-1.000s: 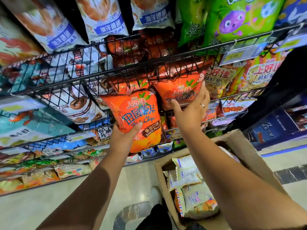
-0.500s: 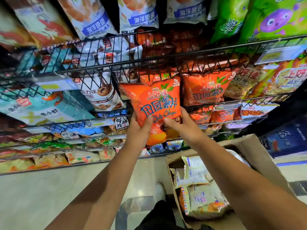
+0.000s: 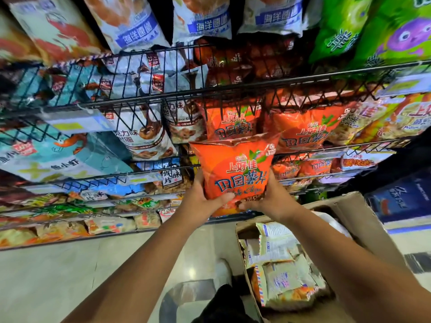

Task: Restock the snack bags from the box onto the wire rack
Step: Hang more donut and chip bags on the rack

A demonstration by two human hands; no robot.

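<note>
The left hand curls round the bag's lower left edge, thumb across the front. The bag stands upright between both hands, just before the rack. It looks light, air-puffed and crinkly, probably slippery and easily crushed, so the lower corners seem the safest hold. The right hand grips the lower right edge likewise. The box sits below that hand.

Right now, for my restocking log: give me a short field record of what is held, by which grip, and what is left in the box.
held: orange chip bag
left grip: holds its lower left edge
right grip: holds its lower right edge
place: in front of the wire rack, not yet shelved
box: cardboard box, pale snack bags inside
</note>
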